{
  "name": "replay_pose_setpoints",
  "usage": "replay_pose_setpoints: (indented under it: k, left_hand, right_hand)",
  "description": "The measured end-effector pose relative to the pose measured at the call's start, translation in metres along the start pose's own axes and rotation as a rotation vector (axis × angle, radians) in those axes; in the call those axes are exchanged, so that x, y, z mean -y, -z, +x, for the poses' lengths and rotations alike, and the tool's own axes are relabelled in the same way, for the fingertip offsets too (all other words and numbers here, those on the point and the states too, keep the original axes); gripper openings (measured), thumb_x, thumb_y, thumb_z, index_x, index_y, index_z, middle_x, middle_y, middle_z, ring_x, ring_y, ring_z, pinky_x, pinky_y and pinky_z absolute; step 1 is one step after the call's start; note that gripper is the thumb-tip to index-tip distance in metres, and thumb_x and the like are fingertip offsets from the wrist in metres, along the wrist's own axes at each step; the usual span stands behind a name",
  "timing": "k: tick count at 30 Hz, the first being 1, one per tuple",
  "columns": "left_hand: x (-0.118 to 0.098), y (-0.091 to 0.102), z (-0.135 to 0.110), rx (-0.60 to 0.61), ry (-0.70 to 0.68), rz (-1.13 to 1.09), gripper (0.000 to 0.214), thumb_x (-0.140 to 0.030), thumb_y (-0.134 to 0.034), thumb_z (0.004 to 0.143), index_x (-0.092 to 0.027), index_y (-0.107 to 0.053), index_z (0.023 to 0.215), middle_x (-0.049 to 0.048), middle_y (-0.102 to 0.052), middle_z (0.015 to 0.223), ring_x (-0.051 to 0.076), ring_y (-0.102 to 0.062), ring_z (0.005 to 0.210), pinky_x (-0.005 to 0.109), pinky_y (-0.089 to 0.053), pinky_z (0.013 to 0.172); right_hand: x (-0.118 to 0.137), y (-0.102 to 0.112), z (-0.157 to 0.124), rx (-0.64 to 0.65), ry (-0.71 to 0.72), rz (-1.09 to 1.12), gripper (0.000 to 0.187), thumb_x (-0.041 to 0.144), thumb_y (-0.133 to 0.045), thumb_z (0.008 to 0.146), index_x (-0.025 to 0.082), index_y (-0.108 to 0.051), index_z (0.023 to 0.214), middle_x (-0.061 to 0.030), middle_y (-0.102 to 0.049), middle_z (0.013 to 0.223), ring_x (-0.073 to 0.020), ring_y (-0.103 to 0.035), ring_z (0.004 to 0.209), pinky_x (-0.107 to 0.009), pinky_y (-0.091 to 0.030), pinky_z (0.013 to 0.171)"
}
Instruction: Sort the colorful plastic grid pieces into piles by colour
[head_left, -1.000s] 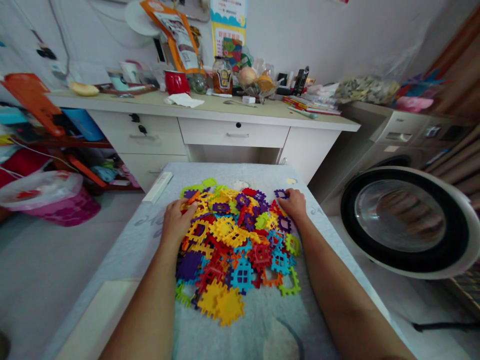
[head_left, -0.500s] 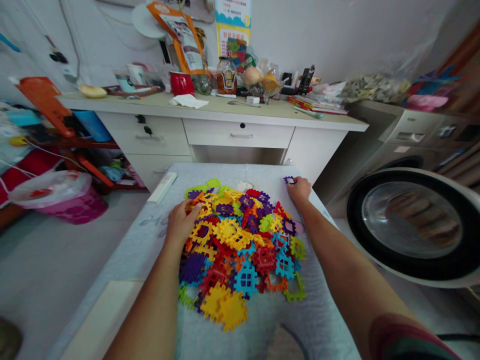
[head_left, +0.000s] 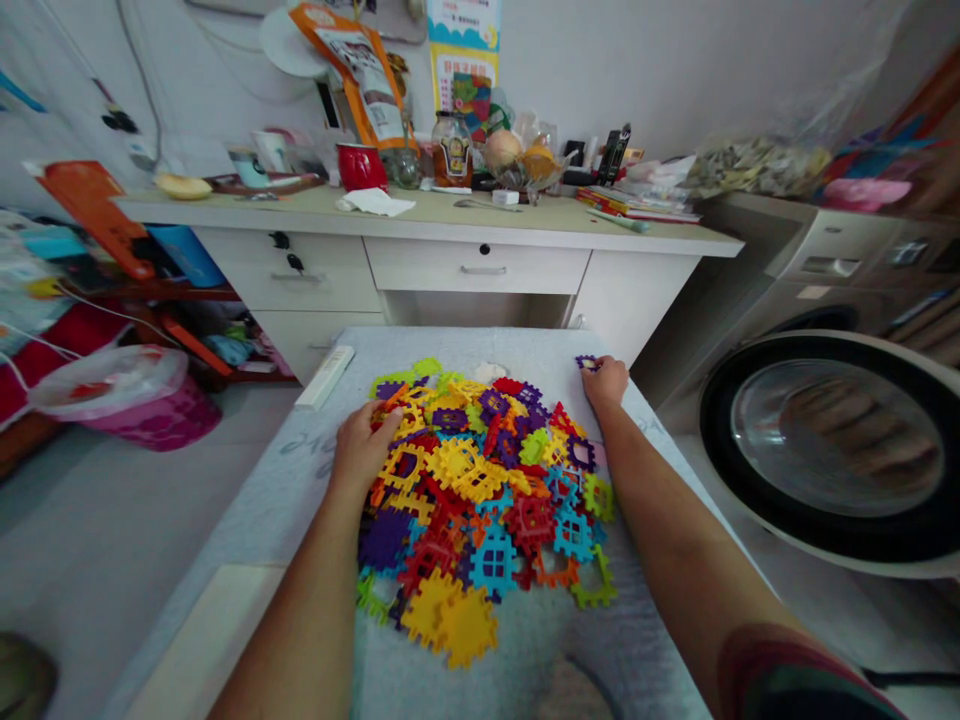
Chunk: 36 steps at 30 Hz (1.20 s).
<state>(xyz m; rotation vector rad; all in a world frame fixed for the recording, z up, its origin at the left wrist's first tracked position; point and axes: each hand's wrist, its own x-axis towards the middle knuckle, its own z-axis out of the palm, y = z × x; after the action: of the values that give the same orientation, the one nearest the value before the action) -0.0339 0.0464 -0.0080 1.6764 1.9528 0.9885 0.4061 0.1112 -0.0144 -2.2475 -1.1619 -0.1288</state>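
While your right hand (head_left: 606,382) keeps thumb and fingers closed on a purple toothed plastic piece (head_left: 586,363) near the far right corner of the table (head_left: 292,490), your left hand (head_left: 364,437) is loosely curled at the left side of the pile of interlocking pieces (head_left: 465,480); whether it grips any, I cannot tell. Beyond stands a white desk (head_left: 480,265); to the right, a washing machine's open door (head_left: 840,445).

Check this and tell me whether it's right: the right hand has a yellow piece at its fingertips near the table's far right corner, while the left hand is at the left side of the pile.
Not quite: the piece at the right hand's fingertips is purple, not yellow, as the head view shows. The rest stands, including the left hand at the pile's left side.
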Motion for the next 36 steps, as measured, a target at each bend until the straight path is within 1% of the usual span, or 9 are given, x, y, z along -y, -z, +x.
replay_pose_setpoints:
  k: [5, 8, 10, 13, 17, 23, 30, 33, 36]
  left_hand:
    - [-0.001, 0.002, -0.001, 0.023, 0.000, -0.012, 0.058, -0.060, -0.049, 0.084, -0.018, -0.065, 0.120, 0.0115, -0.069, 0.119, 0.026, -0.062, 0.109, 0.040, -0.046, 0.101]
    - [-0.001, 0.001, 0.000, 0.023, 0.002, -0.024, 0.060, -0.061, -0.050, 0.083, -0.017, -0.065, 0.122, 0.0120, -0.068, 0.121, 0.027, -0.061, 0.112, 0.041, -0.045, 0.103]
    - [0.000, 0.000, 0.000, 0.016, 0.001, -0.024, 0.060, -0.061, -0.050, 0.083, -0.017, -0.064, 0.122, 0.0125, -0.067, 0.123, 0.027, -0.060, 0.114, 0.041, -0.044, 0.104]
    - [0.000, 0.000, 0.001, 0.011, -0.001, -0.020, 0.059, -0.061, -0.050, 0.084, -0.018, -0.065, 0.121, 0.0119, -0.068, 0.122, 0.027, -0.061, 0.113, 0.041, -0.045, 0.103]
    - [0.001, 0.000, 0.000, 0.010, 0.005, -0.026, 0.056, -0.060, -0.051, 0.083, -0.019, -0.066, 0.119, 0.0101, -0.070, 0.116, 0.026, -0.062, 0.108, 0.039, -0.046, 0.100]
    - [0.000, 0.000, 0.000, -0.007, 0.006, -0.022, 0.055, -0.059, -0.053, 0.083, -0.018, -0.066, 0.118, 0.0102, -0.070, 0.116, 0.026, -0.063, 0.108, 0.038, -0.047, 0.099]
    - [0.000, 0.000, 0.001, 0.009, 0.016, -0.016, 0.059, -0.059, -0.051, 0.083, -0.017, -0.065, 0.123, 0.0126, -0.068, 0.122, 0.027, -0.062, 0.110, 0.040, -0.046, 0.100]
    - [0.000, 0.000, 0.001, 0.001, 0.015, -0.019, 0.056, -0.057, -0.053, 0.083, -0.019, -0.066, 0.121, 0.0107, -0.069, 0.118, 0.027, -0.062, 0.109, 0.039, -0.046, 0.099]
    - [0.000, 0.000, 0.000, 0.007, 0.008, -0.029, 0.054, -0.057, -0.053, 0.083, -0.019, -0.066, 0.118, 0.0090, -0.071, 0.114, 0.026, -0.062, 0.107, 0.038, -0.047, 0.098]
  right_hand:
    - [0.001, 0.003, -0.004, -0.046, 0.006, 0.041, 0.035, 0.028, -0.066, 0.079, 0.013, -0.069, 0.110, -0.0195, -0.061, 0.114, -0.0320, -0.055, 0.107, -0.044, -0.043, 0.095]
    - [0.000, 0.009, -0.005, -0.052, 0.113, 0.107, 0.034, 0.032, -0.066, 0.078, 0.014, -0.070, 0.108, -0.0178, -0.063, 0.114, -0.0310, -0.056, 0.107, -0.043, -0.043, 0.096]
    - [0.002, 0.015, -0.004, 0.064, 0.265, 0.169, 0.028, 0.032, -0.064, 0.080, 0.014, -0.071, 0.100, -0.0143, -0.067, 0.105, -0.0269, -0.059, 0.098, -0.039, -0.045, 0.092]
    - [0.012, 0.022, -0.004, 0.377, 0.487, 0.246, 0.021, 0.031, -0.061, 0.082, 0.015, -0.073, 0.089, -0.0075, -0.070, 0.087, -0.0197, -0.061, 0.080, -0.032, -0.047, 0.079]
    - [0.035, 0.022, -0.015, 0.624, 0.659, 0.218, 0.018, 0.029, -0.067, 0.080, 0.017, -0.074, 0.090, -0.0050, -0.072, 0.089, -0.0159, -0.061, 0.075, -0.026, -0.046, 0.072]
    - [0.055, 0.020, -0.036, 0.631, 0.640, 0.051, 0.007, 0.023, -0.067, 0.078, 0.017, -0.071, 0.081, -0.0045, -0.070, 0.082, -0.0157, -0.060, 0.074, -0.025, -0.042, 0.068]
    - [0.052, 0.022, -0.033, 0.634, 0.401, 0.353, 0.008, 0.019, -0.065, 0.070, 0.019, -0.059, 0.075, 0.0032, -0.059, 0.068, -0.0126, -0.052, 0.062, -0.024, -0.038, 0.059]
    - [0.047, 0.025, -0.024, 0.530, 0.363, 0.479, 0.009, 0.019, -0.061, 0.069, 0.021, -0.054, 0.073, 0.0042, -0.055, 0.066, -0.0129, -0.050, 0.062, -0.024, -0.038, 0.059]
    - [0.041, 0.028, -0.016, 0.297, 0.366, 0.382, 0.011, 0.014, -0.059, 0.068, 0.021, -0.052, 0.072, 0.0015, -0.057, 0.071, -0.0147, -0.050, 0.066, -0.026, -0.038, 0.064]
